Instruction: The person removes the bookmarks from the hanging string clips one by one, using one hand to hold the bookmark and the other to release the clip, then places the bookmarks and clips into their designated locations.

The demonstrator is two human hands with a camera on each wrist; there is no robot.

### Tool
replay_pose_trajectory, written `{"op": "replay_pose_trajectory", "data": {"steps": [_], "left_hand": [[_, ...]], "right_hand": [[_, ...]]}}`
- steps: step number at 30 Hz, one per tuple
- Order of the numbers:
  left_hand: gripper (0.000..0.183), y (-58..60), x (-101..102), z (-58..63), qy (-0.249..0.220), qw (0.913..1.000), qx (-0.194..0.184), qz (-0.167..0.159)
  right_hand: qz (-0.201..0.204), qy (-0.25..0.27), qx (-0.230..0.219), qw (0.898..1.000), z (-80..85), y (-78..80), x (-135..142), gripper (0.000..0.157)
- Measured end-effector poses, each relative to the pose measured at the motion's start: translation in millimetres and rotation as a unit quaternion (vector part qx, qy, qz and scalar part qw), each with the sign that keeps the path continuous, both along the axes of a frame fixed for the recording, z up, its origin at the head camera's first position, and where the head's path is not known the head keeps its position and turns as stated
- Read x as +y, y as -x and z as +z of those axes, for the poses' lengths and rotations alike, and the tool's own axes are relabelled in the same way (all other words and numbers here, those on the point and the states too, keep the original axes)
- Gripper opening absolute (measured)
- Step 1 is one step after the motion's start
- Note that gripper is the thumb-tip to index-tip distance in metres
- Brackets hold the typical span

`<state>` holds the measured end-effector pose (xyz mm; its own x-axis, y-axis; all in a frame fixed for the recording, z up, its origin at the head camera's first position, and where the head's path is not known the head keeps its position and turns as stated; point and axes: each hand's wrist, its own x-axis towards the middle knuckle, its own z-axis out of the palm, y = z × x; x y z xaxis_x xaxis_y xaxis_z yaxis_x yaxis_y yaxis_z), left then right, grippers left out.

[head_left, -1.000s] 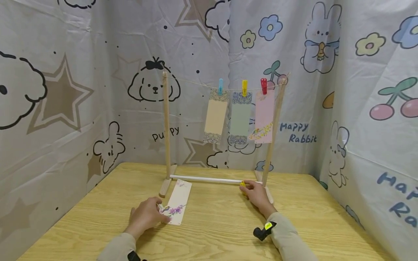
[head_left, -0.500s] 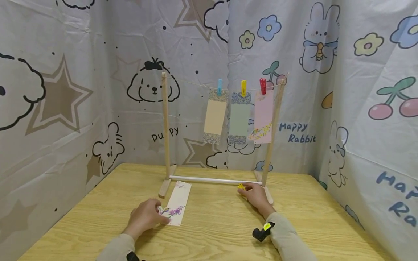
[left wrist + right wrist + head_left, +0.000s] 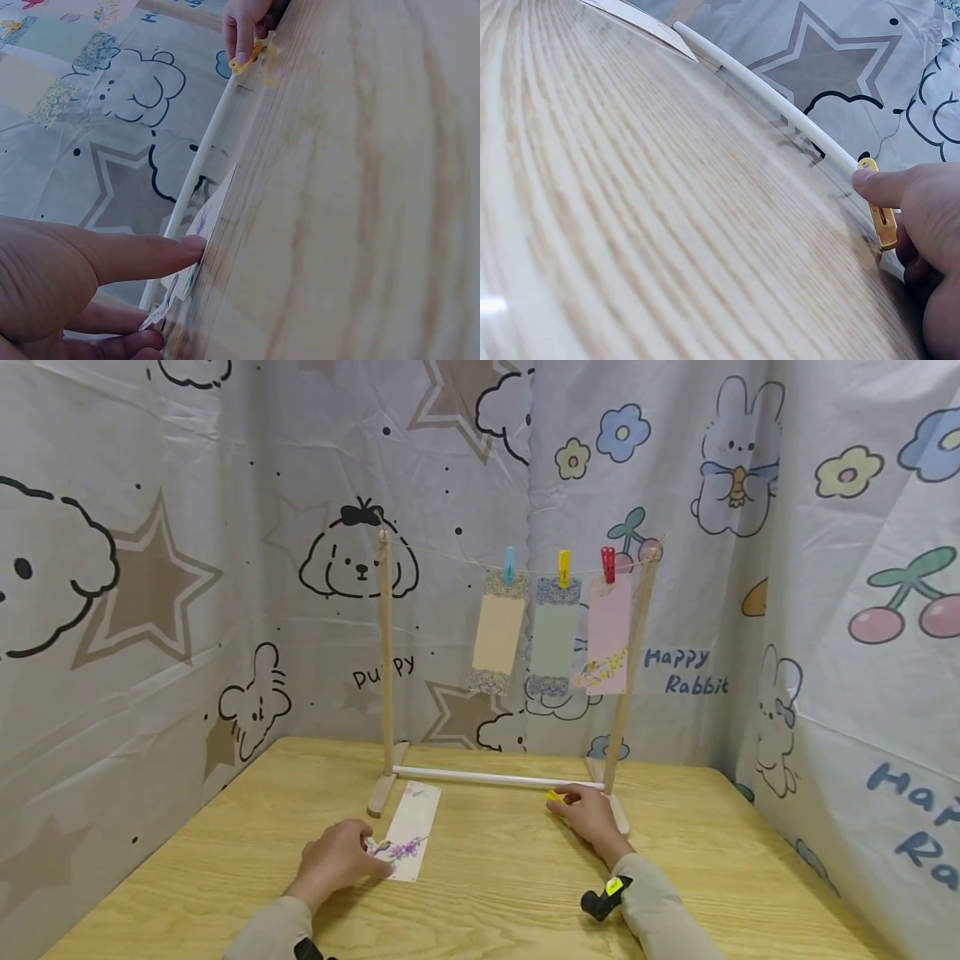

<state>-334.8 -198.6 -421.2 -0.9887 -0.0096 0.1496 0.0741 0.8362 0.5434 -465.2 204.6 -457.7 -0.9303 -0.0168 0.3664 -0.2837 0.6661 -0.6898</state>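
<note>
A cream paper bookmark with purple blossoms and a small bird lies on the table at centre left. My left hand holds it by its lower left edge, thumb on the printed face. In the left wrist view, the bookmark's edge curls up slightly beside the fingers. My right hand pinches a small yellow clothespin between thumb and fingers, near the stand's right foot. The right wrist view shows the clothespin standing close over the wood, its far side hidden by the fingers.
A wooden stand with a white crossbar rises behind the hands. From its string hang a beige bookmark, a green one and a pink one, held by blue, yellow and red clothespins. A patterned curtain surrounds the wooden table.
The yellow clothespin has turned in my right fingers and moved slightly left, from upright to lying flatter. My left hand stays at the bookmark.
</note>
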Motion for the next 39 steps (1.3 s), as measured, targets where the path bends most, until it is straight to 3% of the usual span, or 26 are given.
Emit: {"op": "replay_pose_trajectory", "data": {"steps": [39], "left_hand": [[0.068,6.5,-2.5,-1.9,-0.020,0.9996,-0.016,-0.010]], "right_hand": [[-0.019,-0.041,0.031,0.998,1.4,-1.4,-3.5,0.039]]}}
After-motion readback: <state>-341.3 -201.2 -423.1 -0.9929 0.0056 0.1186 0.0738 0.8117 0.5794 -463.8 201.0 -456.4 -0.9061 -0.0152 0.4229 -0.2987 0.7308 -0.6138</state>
